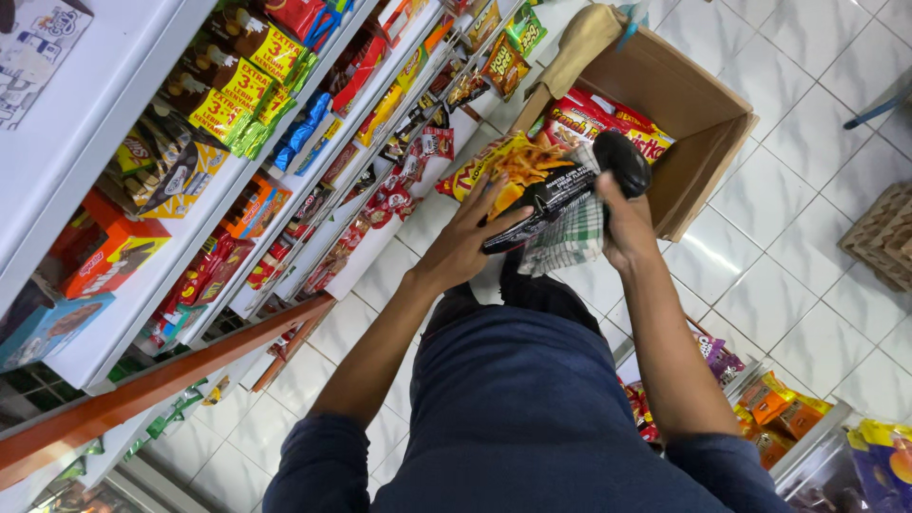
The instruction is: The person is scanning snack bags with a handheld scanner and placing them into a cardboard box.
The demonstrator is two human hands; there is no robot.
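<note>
Stocked snack shelves [285, 142] flank a white tiled floor [788, 266]

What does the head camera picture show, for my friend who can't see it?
A person looks down at their own hands: the left hand holds an orange and yellow snack bag, and the right hand grips a black handheld scanner with a checked cloth. Behind them an open cardboard box of snack packs sits on the white tiled floor, beside stocked shop shelves.

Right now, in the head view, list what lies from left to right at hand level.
Stocked shelves → left hand → orange snack bag → checked cloth → right hand gripping a black scanner-like device → cardboard box → white tiled floor.
</note>
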